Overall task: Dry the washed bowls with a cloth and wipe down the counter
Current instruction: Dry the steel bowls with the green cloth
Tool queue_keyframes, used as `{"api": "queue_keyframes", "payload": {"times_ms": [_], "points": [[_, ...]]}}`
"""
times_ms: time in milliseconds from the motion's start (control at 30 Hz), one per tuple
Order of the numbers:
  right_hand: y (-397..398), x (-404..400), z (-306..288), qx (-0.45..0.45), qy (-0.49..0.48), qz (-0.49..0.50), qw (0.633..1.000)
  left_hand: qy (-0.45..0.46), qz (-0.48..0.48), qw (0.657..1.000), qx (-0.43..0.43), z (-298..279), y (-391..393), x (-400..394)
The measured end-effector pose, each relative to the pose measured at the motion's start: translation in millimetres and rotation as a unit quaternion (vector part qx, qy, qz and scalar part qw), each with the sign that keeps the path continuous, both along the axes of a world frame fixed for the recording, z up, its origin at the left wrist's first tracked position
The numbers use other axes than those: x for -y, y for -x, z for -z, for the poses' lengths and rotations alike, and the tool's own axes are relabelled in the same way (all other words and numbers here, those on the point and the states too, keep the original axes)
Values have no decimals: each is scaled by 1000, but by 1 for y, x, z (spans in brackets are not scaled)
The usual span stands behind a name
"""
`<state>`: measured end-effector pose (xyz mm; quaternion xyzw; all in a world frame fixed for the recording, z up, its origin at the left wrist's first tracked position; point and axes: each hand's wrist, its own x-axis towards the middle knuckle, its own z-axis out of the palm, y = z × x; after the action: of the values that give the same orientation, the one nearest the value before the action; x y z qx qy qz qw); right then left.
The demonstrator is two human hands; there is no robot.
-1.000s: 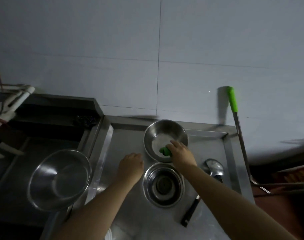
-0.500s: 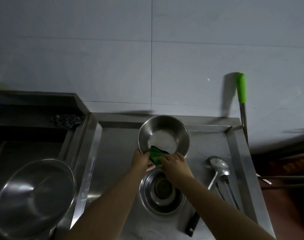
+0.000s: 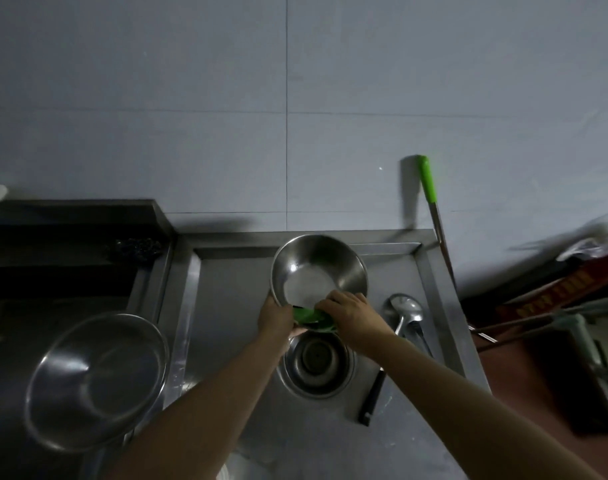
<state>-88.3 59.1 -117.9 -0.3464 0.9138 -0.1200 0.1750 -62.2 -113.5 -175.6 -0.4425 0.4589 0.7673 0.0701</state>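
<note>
A steel bowl (image 3: 318, 268) is tilted toward me above the steel counter (image 3: 233, 296). My left hand (image 3: 274, 318) grips its near left rim. My right hand (image 3: 352, 315) holds a green cloth (image 3: 307, 317) against the bowl's near edge; most of the cloth is hidden between my hands. Just below them a second, smaller steel bowl (image 3: 316, 363) sits upright on the counter. A large steel bowl (image 3: 96, 379) rests at the left, over the edge of the sink.
A steel ladle (image 3: 403, 311) and a black-handled utensil (image 3: 371, 400) lie right of the bowls. A green-handled pole (image 3: 432, 202) leans on the tiled wall. A dark scouring pad (image 3: 136, 247) sits on the sink ledge. Red clutter (image 3: 552, 292) stands at right.
My left hand came from the counter to the bowl's rim. The bowl has been tipped toward me, and the green cloth moved from inside the bowl to its near edge.
</note>
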Motion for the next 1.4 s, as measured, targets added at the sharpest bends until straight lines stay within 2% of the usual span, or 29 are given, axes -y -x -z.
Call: {"api": "queue_keyframes", "payload": {"times_ms": [100,200,333,500,600,833,967,1267,1400], "points": [[-12,0,-31,62,-40,19,997,-4,23,1000,-8,-24,-20,-9],[-34,-4,-49,90,-78,36,992,43,53,998,-17,-50,-39,-21],[-58,-17,-67,108,-51,100,988,92,64,994,-16,-79,-58,-37],[-82,-43,-81,79,-48,21,995,93,40,995,-20,-109,-84,-62],[-95,-65,-81,67,-84,-18,994,104,29,994,-9,-119,-100,-87],[-131,-105,-75,-41,-147,-112,982,144,38,989,-13,-134,-142,-126],[-153,-118,-70,-52,-96,-106,988,171,47,983,-38,-140,-163,-135],[-190,-104,-68,-50,-103,-76,991,223,156,960,-63,-146,-180,-107],[-202,-96,-68,-74,-126,-103,984,200,207,956,-60,-162,-190,-84]]}}
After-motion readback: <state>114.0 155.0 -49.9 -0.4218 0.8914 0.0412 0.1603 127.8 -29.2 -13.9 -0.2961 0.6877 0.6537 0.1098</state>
